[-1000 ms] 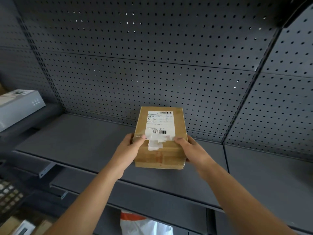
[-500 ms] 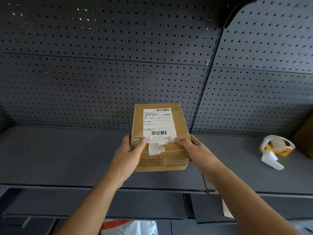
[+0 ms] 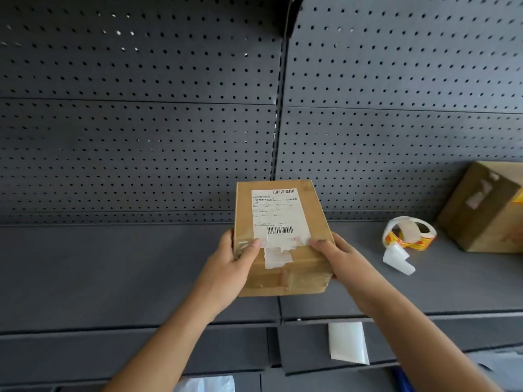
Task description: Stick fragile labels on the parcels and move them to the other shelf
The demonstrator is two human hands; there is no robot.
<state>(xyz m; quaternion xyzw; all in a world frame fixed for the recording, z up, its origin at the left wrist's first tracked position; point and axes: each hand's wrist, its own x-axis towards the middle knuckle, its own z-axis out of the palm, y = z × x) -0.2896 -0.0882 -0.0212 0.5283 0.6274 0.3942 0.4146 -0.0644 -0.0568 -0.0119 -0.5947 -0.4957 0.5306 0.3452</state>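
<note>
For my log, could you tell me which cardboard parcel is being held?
The central parcel with the white barcode label, gripped by the left hand and right hand; the other parcel sits untouched on the shelf, far right.

The second parcel [image 3: 486,210] is cut off by the right edge.

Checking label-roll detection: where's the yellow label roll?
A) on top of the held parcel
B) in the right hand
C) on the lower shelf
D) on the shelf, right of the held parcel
D: the label roll lies on the shelf, apart from and right of the parcel.
</note>
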